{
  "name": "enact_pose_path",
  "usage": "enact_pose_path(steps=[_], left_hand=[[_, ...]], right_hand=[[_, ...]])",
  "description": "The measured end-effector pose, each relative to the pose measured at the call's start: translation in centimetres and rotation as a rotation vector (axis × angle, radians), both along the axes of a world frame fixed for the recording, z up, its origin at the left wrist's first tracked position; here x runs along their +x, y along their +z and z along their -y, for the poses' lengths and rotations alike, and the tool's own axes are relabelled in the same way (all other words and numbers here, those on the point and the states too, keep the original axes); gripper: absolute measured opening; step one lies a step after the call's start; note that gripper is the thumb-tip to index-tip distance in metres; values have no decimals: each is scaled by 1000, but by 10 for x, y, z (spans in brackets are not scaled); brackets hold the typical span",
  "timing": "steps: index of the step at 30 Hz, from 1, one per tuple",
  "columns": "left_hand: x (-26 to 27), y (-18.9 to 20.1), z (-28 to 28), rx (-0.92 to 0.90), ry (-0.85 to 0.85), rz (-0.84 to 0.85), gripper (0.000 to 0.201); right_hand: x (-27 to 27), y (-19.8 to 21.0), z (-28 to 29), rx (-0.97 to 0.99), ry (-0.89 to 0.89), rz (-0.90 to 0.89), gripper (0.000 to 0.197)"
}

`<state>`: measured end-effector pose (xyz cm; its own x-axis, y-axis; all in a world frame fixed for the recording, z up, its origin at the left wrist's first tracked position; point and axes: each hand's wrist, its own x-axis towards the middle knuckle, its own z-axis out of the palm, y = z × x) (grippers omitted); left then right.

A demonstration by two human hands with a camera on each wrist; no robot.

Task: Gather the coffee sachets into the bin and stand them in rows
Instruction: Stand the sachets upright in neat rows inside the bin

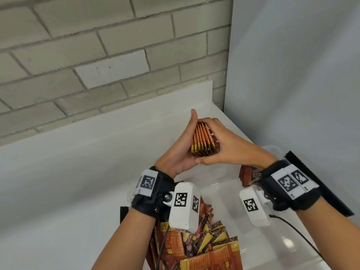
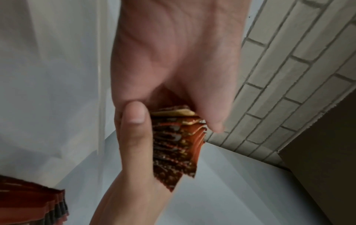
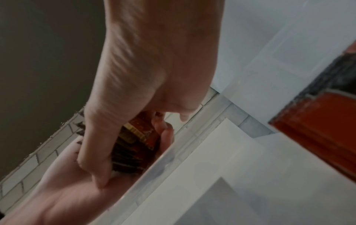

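Held item: a squared stack of red-orange foil coffee sachets, raised above the far end of the clear plastic bin. Our left hand cups its side, thumb up; our right hand clamps it from the other side, likely to even the edges before standing them. In the bin's right end, one upright row of sachets; at its near left edge, a loose heap of sachets awaiting gathering.
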<state>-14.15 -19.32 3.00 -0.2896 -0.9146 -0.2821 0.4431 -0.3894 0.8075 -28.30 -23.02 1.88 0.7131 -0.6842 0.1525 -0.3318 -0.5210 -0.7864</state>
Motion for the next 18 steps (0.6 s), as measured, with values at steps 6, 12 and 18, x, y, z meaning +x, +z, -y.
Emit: enact_pose_path(steps=[6, 12, 18], left_hand=[[2, -6, 3, -3, -16, 87, 91], [5, -6, 0, -106, -72, 273, 19], [1, 0, -3, -178, -22, 316, 16]], right_hand=[[-2, 3, -1, -35, -11, -34, 73], [-4, 3, 3, -54, -76, -8, 76], [-8, 1, 9, -1, -40, 15, 97]])
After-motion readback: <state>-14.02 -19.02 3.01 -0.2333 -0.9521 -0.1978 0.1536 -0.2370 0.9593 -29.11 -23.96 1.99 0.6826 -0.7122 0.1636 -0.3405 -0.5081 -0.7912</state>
